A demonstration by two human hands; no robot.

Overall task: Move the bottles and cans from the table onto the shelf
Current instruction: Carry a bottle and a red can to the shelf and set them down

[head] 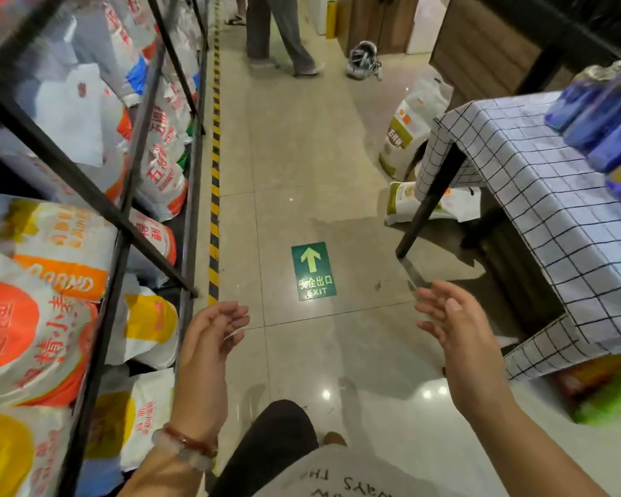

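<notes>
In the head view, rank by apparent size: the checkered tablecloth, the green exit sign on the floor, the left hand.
1. Checkered tablecloth, plainly largest.
2. Left hand and green exit sign look alike; the hand is nearer the camera, so unranked.

I'm looking down a narrow aisle: glossy beige tile floor point(302, 156) with ceiling-light glare spots. Green exit sign point(313, 271) with arrow stuck on the tiles, yellow-black hazard strip point(214, 166) running along the left. Black metal rack point(122, 224) on the left, packed with white-and-orange sacks. Right: tabletop under a checked cloth point(538, 195), black legs. Wood-panelled wall point(481, 48) at the far end; a person's legs point(280, 34) stand there.
</notes>
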